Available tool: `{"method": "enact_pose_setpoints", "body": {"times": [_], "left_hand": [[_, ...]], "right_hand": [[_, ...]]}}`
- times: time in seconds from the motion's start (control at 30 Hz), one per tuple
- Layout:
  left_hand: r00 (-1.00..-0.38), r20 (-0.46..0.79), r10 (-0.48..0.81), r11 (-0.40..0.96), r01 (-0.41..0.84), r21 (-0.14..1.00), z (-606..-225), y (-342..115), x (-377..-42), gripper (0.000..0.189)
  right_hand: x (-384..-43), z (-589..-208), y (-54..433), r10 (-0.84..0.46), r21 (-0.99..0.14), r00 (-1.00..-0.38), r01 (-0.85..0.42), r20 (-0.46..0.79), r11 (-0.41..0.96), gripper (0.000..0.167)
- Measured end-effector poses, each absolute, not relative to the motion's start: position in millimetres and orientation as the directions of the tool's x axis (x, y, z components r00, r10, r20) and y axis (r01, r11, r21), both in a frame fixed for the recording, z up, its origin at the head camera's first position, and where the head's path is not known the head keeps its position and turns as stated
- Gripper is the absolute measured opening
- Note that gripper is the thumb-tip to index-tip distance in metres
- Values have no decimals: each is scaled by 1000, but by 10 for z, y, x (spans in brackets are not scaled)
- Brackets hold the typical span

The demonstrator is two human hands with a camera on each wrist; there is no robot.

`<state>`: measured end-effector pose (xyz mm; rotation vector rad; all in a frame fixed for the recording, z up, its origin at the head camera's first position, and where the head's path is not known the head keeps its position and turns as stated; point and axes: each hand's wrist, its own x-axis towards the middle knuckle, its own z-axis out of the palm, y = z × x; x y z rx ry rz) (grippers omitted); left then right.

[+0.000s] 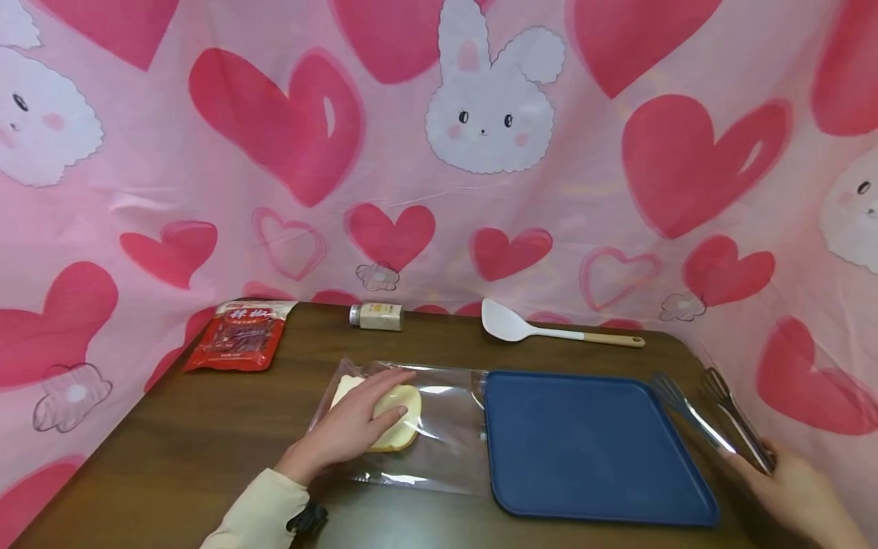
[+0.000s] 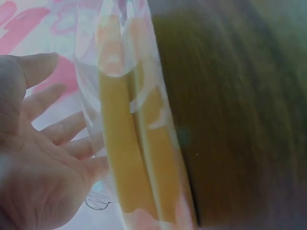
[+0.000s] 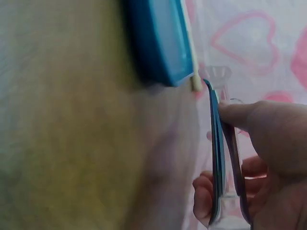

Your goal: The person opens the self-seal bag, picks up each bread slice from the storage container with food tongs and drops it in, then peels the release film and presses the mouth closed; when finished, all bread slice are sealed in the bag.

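My left hand lies over the bread slices inside a clear plastic bag. Its fingers are extended and the thumb is spread. In the left wrist view, two slices stand out edge-on through the film, with the palm and loose fingers of my left hand beside the bag. Over at the right, my right hand grips metal tongs near their rear end, the slotted heads pointing away and spread apart. The right wrist view has the thumb of my right hand against one arm of the tongs.
A blue tray lies between the bag and the tongs. Along the back are a red packet, a seasoning jar and a white spatula with a wooden handle. A pink heart-patterned cloth surrounds the dark wooden table.
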<state>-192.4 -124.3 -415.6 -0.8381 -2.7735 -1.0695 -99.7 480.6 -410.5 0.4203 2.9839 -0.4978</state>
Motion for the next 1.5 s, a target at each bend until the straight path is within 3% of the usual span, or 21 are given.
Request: {"method": "enact_pose_setpoints", "body": {"times": [0.2, 0.47, 0.87, 1.07, 1.27, 1.5], "left_hand": [[-845, 240, 478, 621, 518, 588, -4120, -1259, -1914, 55], [-852, 209, 480, 645, 504, 574, -4016, -1286, -1950, 54], [-801, 95, 592, 662, 550, 509, -3712, -1060, -2378, 54], [-781, -61, 622, 715, 534, 451, -3718, -849, -2749, 49], [-795, -201, 572, 779, 451, 435, -3813, -813, -2959, 20], [-788, -202, 582, 725, 390, 568, -3842, -994, -3002, 17]], "right_hand": [[-1005, -4188, 4879, 300, -267, -936, 342, -186, 901, 91], [-1009, -4217, 4866, 301, -264, -942, 332, -150, 906, 84], [-955, -4214, 4908, 380, -232, -898, 427, -222, 874, 102], [-916, -4093, 4748, 469, -189, -878, 479, -94, 857, 99], [-896, -4024, 4576, 372, -177, -926, 356, 68, 918, 91], [-891, -4016, 4439, 367, -187, -930, 357, 19, 915, 89]]}}
